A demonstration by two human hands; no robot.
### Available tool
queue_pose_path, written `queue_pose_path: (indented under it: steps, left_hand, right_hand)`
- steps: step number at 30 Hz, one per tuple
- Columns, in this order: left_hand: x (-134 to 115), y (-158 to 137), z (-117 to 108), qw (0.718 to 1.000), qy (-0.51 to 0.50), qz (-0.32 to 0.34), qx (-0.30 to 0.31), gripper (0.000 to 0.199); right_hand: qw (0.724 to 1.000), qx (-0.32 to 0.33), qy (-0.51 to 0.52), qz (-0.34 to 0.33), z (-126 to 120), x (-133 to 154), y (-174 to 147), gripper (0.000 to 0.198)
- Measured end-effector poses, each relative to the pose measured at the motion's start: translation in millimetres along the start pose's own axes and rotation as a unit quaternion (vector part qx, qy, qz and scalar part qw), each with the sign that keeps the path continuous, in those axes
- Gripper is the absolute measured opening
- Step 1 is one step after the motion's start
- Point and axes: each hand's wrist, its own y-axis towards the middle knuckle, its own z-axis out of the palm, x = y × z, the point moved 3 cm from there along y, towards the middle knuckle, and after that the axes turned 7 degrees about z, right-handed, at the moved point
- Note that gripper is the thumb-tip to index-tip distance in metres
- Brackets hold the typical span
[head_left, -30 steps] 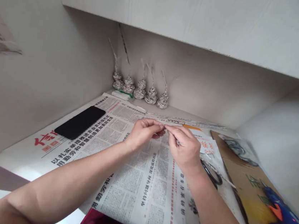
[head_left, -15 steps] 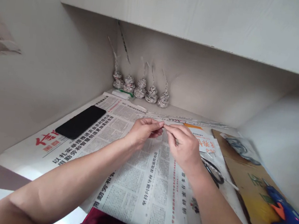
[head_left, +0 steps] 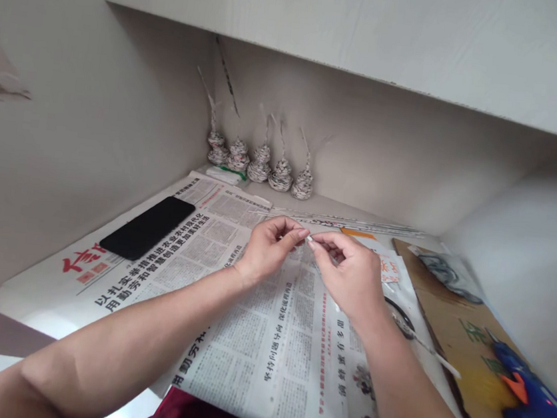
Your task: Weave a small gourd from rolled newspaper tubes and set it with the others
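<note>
Above the newspaper (head_left: 253, 340), my left hand (head_left: 269, 245) and my right hand (head_left: 349, 267) meet fingertip to fingertip. Between them is a small white paper tip (head_left: 310, 239), pinched by the thumb and finger of each hand. Most of it is hidden by the fingers. From behind my right forearm a thin white paper stick (head_left: 442, 363) pokes out to the right; whether it is the same piece as the pinched tip I cannot tell.
Several woven paper gourds (head_left: 303, 183) stand along the back wall, with long paper sticks (head_left: 347, 223) lying near them. A black phone (head_left: 148, 226) rests at left. At right are black-handled scissors (head_left: 399, 317), cardboard (head_left: 466, 331) and a blue glue gun (head_left: 533, 399).
My right hand has shifted slightly right and turned, and a white tip now shows at its fingers. The thin stick past my right forearm reaches further right and toward me.
</note>
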Motion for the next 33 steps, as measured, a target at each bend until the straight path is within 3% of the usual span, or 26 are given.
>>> queue_pose_path:
  steps: [14,18,24,27,30,33]
  left_hand:
    - [3.1,-3.8,2.6,0.996,0.078,0.031,0.026,0.021]
    - [2.9,-1.9,2.3,0.997,0.069,0.005,0.034,0.022]
    - [0.7,1.6,-0.9,0.998,0.030,-0.043,0.025,0.026]
    - [-2.8,3.6,-2.4,0.998,0.014,-0.058,0.030,0.026]
    - [-4.0,5.8,-3.6,0.994,-0.003,-0.101,0.044,0.026]
    - [-2.6,7.6,-5.3,0.991,-0.012,-0.127,0.043,0.025]
  right_hand:
    - [0.997,0.035,-0.062,0.001,0.3,4.2,-3.0,0.012]
    - [0.997,0.060,-0.052,0.011,1.2,1.7,-2.3,0.013]
    - [0.998,0.046,-0.030,0.020,3.0,0.3,-1.7,0.016]
    - [0.995,0.073,0.025,0.067,4.5,-3.2,-0.2,0.018]
    - [0.974,0.136,0.108,0.144,9.1,-8.7,0.7,0.021]
    - [0.965,0.154,0.140,0.162,13.5,-11.7,0.2,0.022]
